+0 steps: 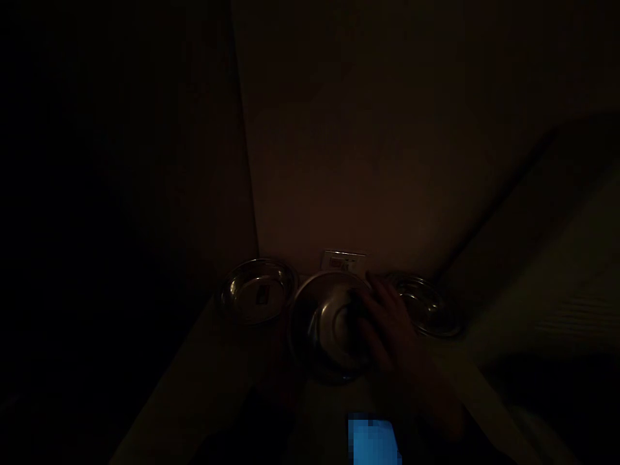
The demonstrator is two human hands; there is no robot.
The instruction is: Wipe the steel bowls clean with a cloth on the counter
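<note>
The scene is very dark. A shiny metal bowl point(317, 336) sits in the middle, low in the view; whether its inside or its underside faces me is hard to make out. My right hand point(390, 326) reaches over the bowl's right side, its fingers stretched and apart, touching or just above the metal. Dim at the bowl's lower left is my left hand point(281, 371), with its fingers lost in shadow.
A round metal dish point(256, 294) with a dark label stands at the left, and another metal dish point(429, 307) at the right. Behind the bowl a small pale box or card point(343, 260) leans near the wall point(339, 161). A blurred blue screen point(372, 442) glows on the pale table point(194, 400).
</note>
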